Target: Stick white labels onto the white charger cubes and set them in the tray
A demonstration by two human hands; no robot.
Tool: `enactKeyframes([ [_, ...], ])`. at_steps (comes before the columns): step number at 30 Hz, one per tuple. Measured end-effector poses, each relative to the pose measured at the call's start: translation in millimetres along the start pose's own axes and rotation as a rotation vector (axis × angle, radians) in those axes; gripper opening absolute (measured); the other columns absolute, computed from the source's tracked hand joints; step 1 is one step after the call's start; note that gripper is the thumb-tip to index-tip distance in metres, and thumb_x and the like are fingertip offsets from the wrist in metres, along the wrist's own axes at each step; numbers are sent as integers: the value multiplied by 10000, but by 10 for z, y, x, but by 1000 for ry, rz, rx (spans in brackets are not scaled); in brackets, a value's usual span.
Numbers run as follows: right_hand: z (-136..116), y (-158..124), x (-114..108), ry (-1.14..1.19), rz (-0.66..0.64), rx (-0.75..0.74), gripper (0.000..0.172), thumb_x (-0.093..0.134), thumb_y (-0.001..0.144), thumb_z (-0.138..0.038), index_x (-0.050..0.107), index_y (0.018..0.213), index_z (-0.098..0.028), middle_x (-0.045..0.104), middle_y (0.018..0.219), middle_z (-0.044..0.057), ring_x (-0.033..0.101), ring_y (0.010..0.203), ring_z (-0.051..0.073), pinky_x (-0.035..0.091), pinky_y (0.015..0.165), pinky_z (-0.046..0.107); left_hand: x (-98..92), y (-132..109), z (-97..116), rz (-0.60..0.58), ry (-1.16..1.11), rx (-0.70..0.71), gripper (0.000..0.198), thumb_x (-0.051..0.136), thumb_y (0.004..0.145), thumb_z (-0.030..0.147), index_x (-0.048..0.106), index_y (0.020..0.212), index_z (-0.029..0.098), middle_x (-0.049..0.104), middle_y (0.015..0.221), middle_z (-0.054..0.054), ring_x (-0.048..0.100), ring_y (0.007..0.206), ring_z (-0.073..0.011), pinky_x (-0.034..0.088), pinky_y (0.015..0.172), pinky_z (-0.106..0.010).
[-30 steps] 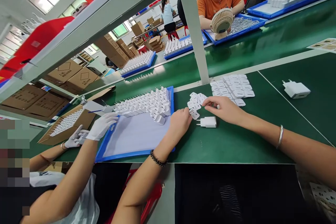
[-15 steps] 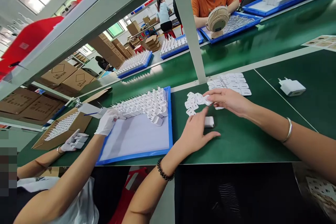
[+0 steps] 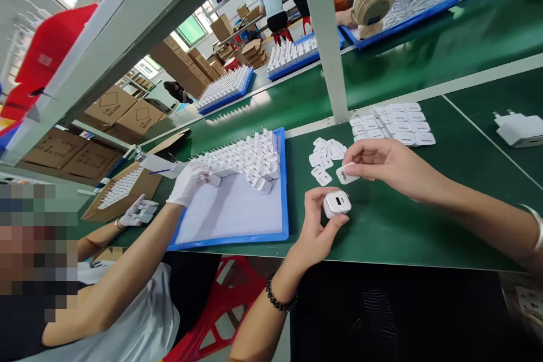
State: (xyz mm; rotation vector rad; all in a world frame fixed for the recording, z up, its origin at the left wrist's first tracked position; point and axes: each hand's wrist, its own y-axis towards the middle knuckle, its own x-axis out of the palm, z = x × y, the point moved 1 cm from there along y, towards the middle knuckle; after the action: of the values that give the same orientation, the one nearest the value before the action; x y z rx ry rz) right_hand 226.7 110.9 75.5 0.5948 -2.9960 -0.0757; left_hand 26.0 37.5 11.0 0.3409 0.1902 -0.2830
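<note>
Between thumb and fingers, my left hand (image 3: 320, 226) grips a white USB charger (image 3: 338, 202), its port face turned up towards me. Just above it, my right hand (image 3: 382, 164) pinches a small white printed cover plate (image 3: 347, 175) by one edge. The plate and the charger are apart. A loose pile of similar plates (image 3: 326, 154) lies on the green table beyond my hands. Behind my right hand, more plates (image 3: 399, 123) are laid out in tidy rows, partly covered by the fingers.
A blue-edged tray (image 3: 285, 203) with many white chargers (image 3: 241, 158) lies to the left, where a co-worker's gloved hand (image 3: 189, 181) reaches in. Another charger (image 3: 521, 129) lies far right. A shelf post (image 3: 324, 39) rises at the table's back edge. A fan (image 3: 373, 3) stands beyond.
My left hand has closed on the charger and turned its port face up. My right hand has drawn a plate from the pile towards it. The view has shifted somewhat.
</note>
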Motion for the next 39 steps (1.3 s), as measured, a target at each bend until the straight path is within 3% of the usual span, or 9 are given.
enactKeyframes([
  [4, 22, -84, 126, 40, -119, 50, 251, 845, 774, -396, 711, 803, -185, 662, 685, 10, 594, 592, 122, 522, 586, 274, 39, -194, -80, 114, 63, 30, 388, 590, 1023, 398, 413, 1334, 248, 580, 1248, -100, 616, 1113, -200, 524, 959, -361],
  [8, 76, -150, 224, 91, -229, 144, 157, 850, 780, -313, 747, 792, -195, 671, 660, 7, 612, 585, 114, 536, 579, 240, 53, -223, -67, 143, 71, 125, 374, 563, 1039, 376, 413, 1367, 281, 569, 1279, -85, 611, 1138, -197, 529, 984, -365],
  [14, 132, -167, 281, 143, -228, 166, 146, 855, 769, -299, 756, 779, -193, 665, 638, 5, 597, 564, 111, 517, 542, 227, 62, -187, -95, 133, 78, 200, 420, 550, 1043, 367, 385, 1422, 293, 553, 1319, -94, 590, 1224, -226, 518, 1038, -412],
  [22, 125, -187, 287, 83, -207, 118, 195, 838, 782, -327, 696, 756, -196, 649, 650, 1, 573, 576, 113, 466, 523, 228, 61, -201, -83, 123, 60, 176, 419, 555, 1039, 371, 390, 1415, 288, 565, 1312, -97, 600, 1189, -228, 531, 1004, -414],
  [29, 127, -201, 304, -22, -178, 66, 238, 820, 807, -398, 691, 755, -205, 672, 696, 19, 600, 641, 144, 493, 601, 267, 65, -215, -106, 114, 103, 175, 425, 545, 1041, 388, 383, 1420, 288, 549, 1321, -105, 590, 1235, -245, 523, 1041, -440],
  [39, 148, -217, 302, -116, -156, 44, 330, 791, 823, -507, 679, 732, -210, 641, 660, 20, 562, 616, 150, 461, 574, 284, 54, -209, -123, 113, 120, 216, 438, 559, 1035, 351, 386, 1433, 289, 551, 1314, -105, 583, 1235, -250, 520, 1032, -459],
])
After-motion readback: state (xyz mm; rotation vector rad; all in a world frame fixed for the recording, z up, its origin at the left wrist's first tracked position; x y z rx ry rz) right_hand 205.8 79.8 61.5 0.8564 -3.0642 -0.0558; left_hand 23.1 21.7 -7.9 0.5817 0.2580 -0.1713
